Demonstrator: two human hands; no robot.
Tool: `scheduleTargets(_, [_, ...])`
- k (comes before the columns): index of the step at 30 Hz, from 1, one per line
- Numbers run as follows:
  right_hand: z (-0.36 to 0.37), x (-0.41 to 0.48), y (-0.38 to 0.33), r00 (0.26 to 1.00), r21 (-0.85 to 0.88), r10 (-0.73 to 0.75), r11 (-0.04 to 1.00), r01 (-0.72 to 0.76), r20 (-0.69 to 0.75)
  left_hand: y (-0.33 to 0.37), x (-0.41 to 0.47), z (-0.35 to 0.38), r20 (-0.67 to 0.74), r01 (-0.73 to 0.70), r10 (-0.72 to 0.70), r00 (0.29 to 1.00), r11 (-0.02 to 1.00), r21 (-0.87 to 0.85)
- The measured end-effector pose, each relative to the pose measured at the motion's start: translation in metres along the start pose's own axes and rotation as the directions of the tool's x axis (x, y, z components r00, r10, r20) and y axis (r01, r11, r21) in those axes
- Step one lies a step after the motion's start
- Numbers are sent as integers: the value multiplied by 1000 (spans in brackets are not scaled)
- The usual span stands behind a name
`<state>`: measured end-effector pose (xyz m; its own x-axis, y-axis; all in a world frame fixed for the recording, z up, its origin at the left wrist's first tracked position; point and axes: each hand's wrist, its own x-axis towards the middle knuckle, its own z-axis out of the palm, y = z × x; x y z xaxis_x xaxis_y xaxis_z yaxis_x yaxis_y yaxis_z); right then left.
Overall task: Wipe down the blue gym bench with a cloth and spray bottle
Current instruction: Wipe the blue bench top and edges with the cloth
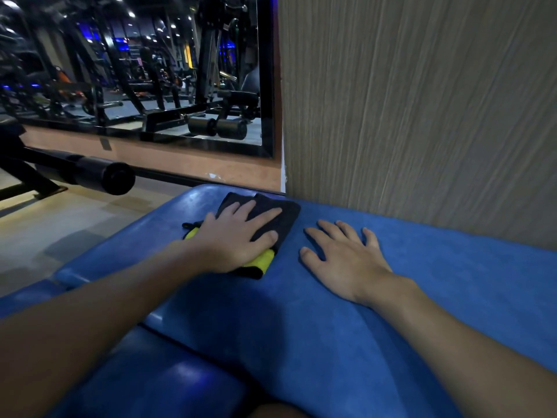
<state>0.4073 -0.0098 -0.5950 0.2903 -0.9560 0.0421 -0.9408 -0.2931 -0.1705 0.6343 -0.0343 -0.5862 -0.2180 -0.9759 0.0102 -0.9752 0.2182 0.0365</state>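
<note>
Left of centre, the left hand [238,236] lies flat, grip spread, pressing the black-and-yellow cloth [272,215] and hiding its middle. The cloth lies near the rounded far end of the blue surface [301,327], with open floor [60,236] beyond at frame left. Right of centre, the right hand [343,257] rests palm-down on bare padding, grip spread, just beside the cloth. A wood-grain wall [422,116] bounds the surface at upper right.
</note>
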Motion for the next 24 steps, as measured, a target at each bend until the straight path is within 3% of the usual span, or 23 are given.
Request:
scheduleTargets(6, [-2,-5,-1,1000,13,-4,1000,4,16,-17,-104,-3,-16,-55,56,998,997,55])
scheduleTargets(10, [-6,-6,-4,998,-38,-1,999,3,63,-21,-125,-7,27,-42,41,999,998,54])
scheduleTargets(24, [6,20,-24,999,-53,-4,999,6,39,-25,57,-2,-19,28,-27,999,1000,15])
